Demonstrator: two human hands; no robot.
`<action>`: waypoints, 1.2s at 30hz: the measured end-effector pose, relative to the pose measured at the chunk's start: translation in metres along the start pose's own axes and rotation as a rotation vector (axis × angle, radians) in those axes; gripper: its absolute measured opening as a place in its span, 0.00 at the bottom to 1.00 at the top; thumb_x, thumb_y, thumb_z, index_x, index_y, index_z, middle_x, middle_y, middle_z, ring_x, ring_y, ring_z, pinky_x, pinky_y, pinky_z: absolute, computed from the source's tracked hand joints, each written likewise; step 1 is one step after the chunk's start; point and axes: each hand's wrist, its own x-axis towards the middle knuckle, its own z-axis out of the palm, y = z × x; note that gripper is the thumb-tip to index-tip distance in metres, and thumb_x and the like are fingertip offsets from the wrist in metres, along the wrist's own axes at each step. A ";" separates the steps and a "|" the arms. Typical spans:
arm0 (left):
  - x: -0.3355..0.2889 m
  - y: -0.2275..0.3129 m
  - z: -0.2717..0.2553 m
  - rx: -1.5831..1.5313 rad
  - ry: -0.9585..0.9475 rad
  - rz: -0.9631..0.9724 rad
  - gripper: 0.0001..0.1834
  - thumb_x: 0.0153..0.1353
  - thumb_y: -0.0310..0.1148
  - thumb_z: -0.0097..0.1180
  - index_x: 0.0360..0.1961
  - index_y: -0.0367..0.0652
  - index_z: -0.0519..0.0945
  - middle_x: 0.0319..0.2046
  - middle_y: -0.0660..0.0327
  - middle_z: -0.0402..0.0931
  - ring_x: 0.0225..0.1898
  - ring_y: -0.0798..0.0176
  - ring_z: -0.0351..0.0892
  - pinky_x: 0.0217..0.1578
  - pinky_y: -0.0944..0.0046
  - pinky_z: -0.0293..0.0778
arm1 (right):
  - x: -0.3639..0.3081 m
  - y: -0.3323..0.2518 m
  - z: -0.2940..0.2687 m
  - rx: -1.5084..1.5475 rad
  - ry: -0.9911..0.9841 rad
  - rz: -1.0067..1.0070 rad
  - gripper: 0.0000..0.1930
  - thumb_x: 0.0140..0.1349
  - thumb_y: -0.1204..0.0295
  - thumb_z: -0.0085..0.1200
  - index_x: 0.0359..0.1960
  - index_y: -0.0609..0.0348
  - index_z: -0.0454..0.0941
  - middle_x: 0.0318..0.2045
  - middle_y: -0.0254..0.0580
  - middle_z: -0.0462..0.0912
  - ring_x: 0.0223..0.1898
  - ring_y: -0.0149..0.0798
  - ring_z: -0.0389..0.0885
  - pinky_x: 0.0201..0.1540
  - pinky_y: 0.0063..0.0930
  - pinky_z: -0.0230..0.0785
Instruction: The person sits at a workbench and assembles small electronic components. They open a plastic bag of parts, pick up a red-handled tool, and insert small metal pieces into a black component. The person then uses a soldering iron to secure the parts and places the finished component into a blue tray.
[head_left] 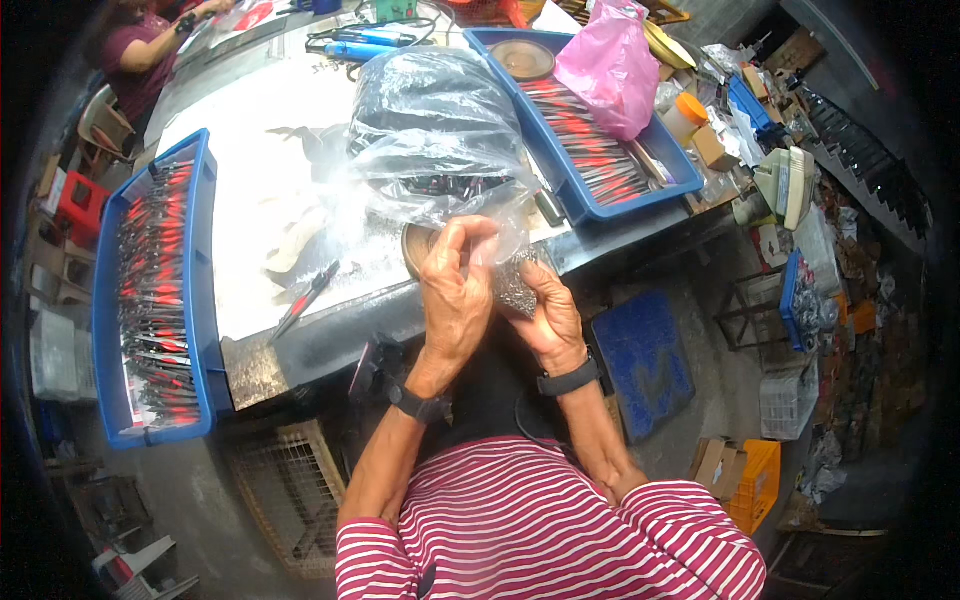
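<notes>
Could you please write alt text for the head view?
A person's right hand holds a packet, seemingly of metal bits; the left hand pinches clear plastic. A large bag lies ahead on a table, between blue trays.

You wear a crimson shirt [500, 510] striped in white, sleeves [690, 530] included. Your left wristband [418, 406] and right wristband [569, 379] are both black.

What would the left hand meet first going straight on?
The left hand would probably first meet the large clear bag just ahead of its fingers, though the gap in depth is unclear.
</notes>
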 end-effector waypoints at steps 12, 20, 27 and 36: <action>0.003 -0.003 0.004 -0.083 0.020 -0.048 0.05 0.61 0.27 0.57 0.38 0.39 0.77 0.30 0.66 0.77 0.27 0.75 0.75 0.27 0.75 0.72 | 0.008 -0.005 0.016 -0.163 0.052 -0.089 0.23 0.64 0.80 0.48 0.61 0.60 0.63 0.51 0.43 0.75 0.48 0.33 0.78 0.49 0.27 0.75; 0.013 -0.009 -0.006 -0.469 0.110 -0.221 0.10 0.56 0.25 0.62 0.38 0.37 0.75 0.28 0.62 0.79 0.24 0.73 0.74 0.27 0.74 0.70 | 0.021 -0.008 0.022 -0.386 0.114 -0.152 0.16 0.62 0.79 0.50 0.53 0.64 0.69 0.40 0.40 0.80 0.38 0.29 0.81 0.42 0.22 0.76; 0.021 -0.006 -0.009 -0.402 0.105 -0.039 0.07 0.57 0.23 0.60 0.35 0.38 0.75 0.32 0.64 0.76 0.30 0.75 0.72 0.30 0.75 0.68 | 0.039 -0.001 0.025 -0.738 0.080 -0.310 0.16 0.62 0.75 0.52 0.52 0.64 0.72 0.42 0.33 0.77 0.41 0.22 0.71 0.46 0.19 0.64; 0.024 -0.037 -0.030 -0.098 0.091 -0.124 0.06 0.59 0.26 0.58 0.37 0.39 0.75 0.30 0.66 0.75 0.29 0.74 0.72 0.29 0.75 0.71 | 0.047 0.012 0.015 -1.579 0.134 -0.451 0.18 0.60 0.77 0.52 0.53 0.67 0.73 0.48 0.46 0.76 0.49 0.38 0.75 0.52 0.29 0.67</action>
